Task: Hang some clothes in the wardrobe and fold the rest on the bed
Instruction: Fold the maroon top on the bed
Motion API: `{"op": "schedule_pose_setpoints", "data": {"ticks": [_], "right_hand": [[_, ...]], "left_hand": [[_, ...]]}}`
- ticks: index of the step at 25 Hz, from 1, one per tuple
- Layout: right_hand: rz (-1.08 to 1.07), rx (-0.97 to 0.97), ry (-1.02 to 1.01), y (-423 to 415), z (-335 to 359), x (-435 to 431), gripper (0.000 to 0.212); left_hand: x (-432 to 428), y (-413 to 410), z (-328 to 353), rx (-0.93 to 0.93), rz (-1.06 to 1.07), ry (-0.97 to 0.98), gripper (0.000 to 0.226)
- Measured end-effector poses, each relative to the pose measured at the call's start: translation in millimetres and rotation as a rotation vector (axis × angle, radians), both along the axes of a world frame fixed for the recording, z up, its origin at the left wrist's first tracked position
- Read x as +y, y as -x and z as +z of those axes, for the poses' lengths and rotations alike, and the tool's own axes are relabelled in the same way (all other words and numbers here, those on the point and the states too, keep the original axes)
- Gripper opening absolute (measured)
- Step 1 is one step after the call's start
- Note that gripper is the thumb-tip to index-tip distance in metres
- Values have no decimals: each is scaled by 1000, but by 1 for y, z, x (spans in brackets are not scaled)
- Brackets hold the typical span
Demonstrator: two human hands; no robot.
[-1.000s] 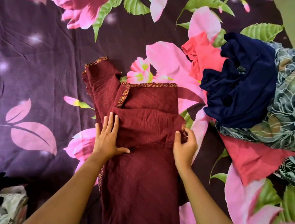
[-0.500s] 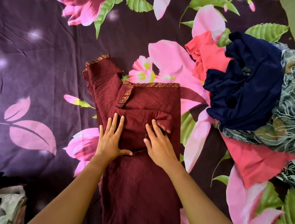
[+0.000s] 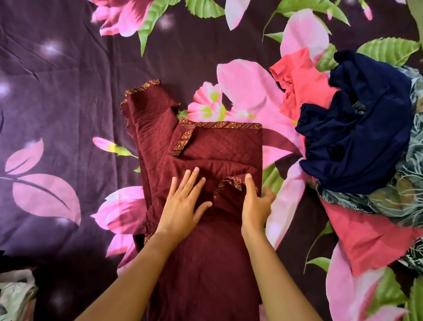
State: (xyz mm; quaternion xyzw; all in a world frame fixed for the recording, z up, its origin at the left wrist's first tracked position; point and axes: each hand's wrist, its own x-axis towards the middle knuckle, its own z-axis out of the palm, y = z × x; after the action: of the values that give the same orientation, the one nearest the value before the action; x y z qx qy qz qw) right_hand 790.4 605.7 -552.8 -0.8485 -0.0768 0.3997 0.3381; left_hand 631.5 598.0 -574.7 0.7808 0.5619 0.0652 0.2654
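A maroon garment [image 3: 219, 148] with gold-patterned trim lies lengthwise on the floral bed sheet [image 3: 59, 85], with one sleeve sticking out at its upper left. The other sleeve [image 3: 231, 187] is folded in across its middle. My left hand [image 3: 184, 203] presses flat on the garment, fingers spread and straight. At the garment's right edge is my right hand [image 3: 255, 206], with its thumb on the folded sleeve and its fingers reaching past the edge onto the sheet.
A loose pile at the right holds a navy garment [image 3: 354, 136], a coral one [image 3: 302, 84] and a grey-green leaf-print one [image 3: 421, 177]. More crumpled cloth [image 3: 10, 296] lies at the bottom left corner. The bed's edge runs along the far upper right.
The right sleeve was folded in over the garment's middle. My right hand then slid from the middle out to the right edge. The left hand stayed pressed in place.
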Motion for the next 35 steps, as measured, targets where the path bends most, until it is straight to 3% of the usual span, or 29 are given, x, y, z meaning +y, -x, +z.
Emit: {"op": "schedule_pose_setpoints", "data": {"ticks": [7,11,12,14,17,22,24,26,28,30,32,35], "right_hand": [[74,76,-51,-34,-13,27,33],[-230,308,-229,-64,-12,23,16],[-239,328,-186,-67,-11,19,7],[-189,342,-49,-70,-16,11,26],[-96,413,70,-69,-17,8,68],[116,393,99,-77,-2,16,49],[169,425,71,-81,1,18,39],[318,314,-29,-81,-2,18,23],[420,190,-131,-78,-9,14,40],[407,72,-168,-75,-17,9,50],[375,-54,-121,-72,-21,3,41],[311,-56,-85,-69,-20,-7,25]], "left_hand": [[3,-22,-6,47,-30,4,53],[-2,-43,-5,-38,-258,51,46],[-3,-50,-4,-96,-322,128,45],[-6,-61,0,-206,-366,315,50],[-6,-71,1,-230,-406,254,55],[8,-71,-4,-178,-136,31,46],[12,-68,-3,-71,-124,10,57],[14,-63,-1,50,-137,77,74],[14,-60,-2,169,-115,155,85],[14,-58,-3,225,-90,186,92],[14,-55,-5,251,-90,220,98],[14,-55,-6,270,-90,222,102]]}}
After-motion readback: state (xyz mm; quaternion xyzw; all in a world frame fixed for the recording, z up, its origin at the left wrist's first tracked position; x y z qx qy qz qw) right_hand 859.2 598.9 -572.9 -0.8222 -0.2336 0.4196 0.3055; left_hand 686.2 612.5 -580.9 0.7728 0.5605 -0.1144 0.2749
